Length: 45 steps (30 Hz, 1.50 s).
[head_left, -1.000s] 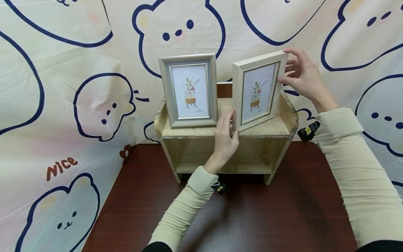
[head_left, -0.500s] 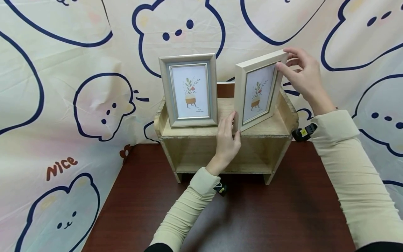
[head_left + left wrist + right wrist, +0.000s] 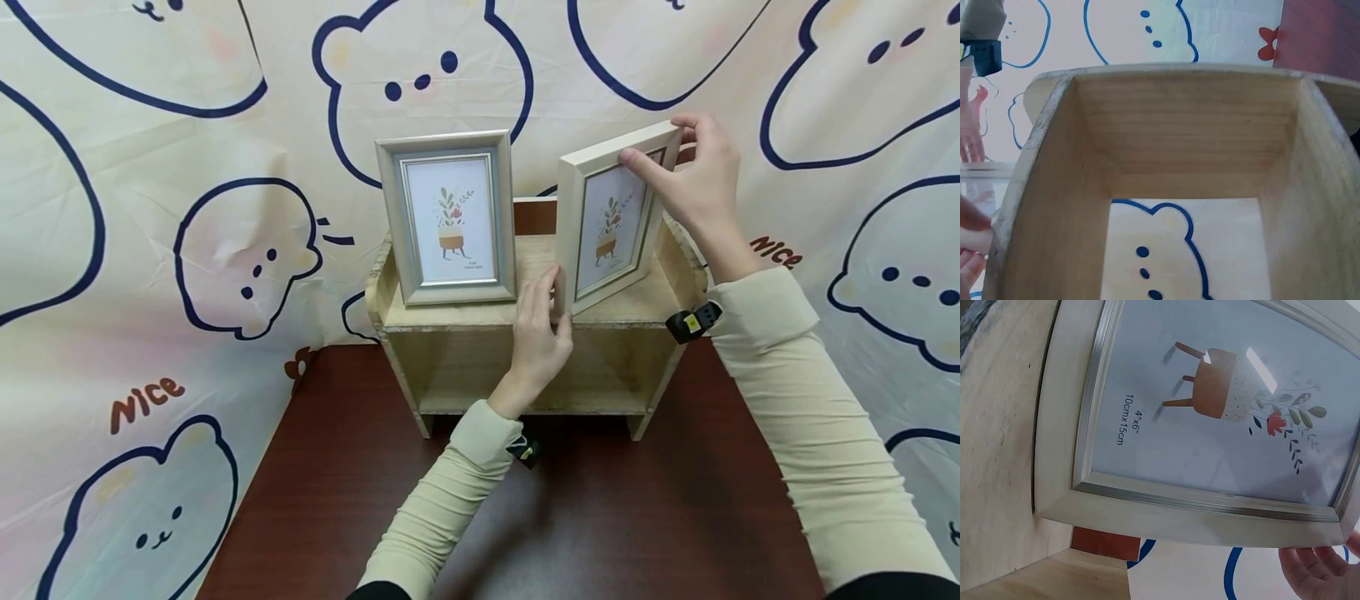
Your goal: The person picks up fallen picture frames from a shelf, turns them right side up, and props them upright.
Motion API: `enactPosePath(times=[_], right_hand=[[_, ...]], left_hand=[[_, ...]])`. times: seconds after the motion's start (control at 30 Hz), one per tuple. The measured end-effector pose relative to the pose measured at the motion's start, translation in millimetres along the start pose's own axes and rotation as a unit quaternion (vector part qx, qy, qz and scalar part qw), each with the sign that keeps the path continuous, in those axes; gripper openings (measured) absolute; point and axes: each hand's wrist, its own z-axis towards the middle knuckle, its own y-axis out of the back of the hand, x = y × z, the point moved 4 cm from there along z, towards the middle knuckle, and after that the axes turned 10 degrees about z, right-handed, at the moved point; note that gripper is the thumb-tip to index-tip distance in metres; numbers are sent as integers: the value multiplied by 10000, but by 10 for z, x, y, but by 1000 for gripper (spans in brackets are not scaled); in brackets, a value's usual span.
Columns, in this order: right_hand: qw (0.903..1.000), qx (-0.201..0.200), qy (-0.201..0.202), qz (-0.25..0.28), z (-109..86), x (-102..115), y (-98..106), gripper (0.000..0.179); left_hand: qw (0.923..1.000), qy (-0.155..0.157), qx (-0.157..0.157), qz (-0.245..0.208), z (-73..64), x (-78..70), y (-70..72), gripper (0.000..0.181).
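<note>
Cream rectangular picture frame [image 3: 611,223]: long axis upright, angled, atop right half of pale wooden rack [image 3: 450,320], between both hands. Left hand [image 3: 540,342] pinches lower-left corner, at front edge; right hand [image 3: 696,183], upper-right.

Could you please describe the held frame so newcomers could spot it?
The dark table bears a wooden shelf. At its top right, the cream frame is turned at an angle; unlike the neighbouring frame, it has no bluish inner border.
</note>
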Motion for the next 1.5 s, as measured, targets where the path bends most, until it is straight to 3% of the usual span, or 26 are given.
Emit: enactPosePath(times=[0.23,0.33,0.47,0.6,0.73,0.9,1.1,1.33,1.5], right_hand=[[10000,-37,-11,-42,-13,-6,-4,67],[10000,-35,-13,-7,-9,-7,-2,68],[10000,-55,29,40,-3,-12,6,67],[10000,-36,39,51,-4,-11,12,66],[10000,-14,27,57,-4,-10,13,66],[10000,59,18,66,4,-11,7,66],[9994,188,58,273,29,-27,-10,63],[9962,652,-137,553,83,-94,-41,61],[9941,863,-127,639,115,-132,-62,59]], left_hand=[[9980,-129,274,-563,142,80,69,42],[9941,4,443,-994,257,130,107,28],[9786,551,1049,-1683,401,178,156,17],[9578,872,1644,-2190,507,105,264,24],[9428,875,1906,-2591,555,62,294,33],[9334,1069,1940,-2824,525,201,131,39],[9407,926,1664,-2809,491,234,47,39],[9664,417,1217,-2224,482,146,52,37],[9764,188,973,-1921,485,55,83,36]])
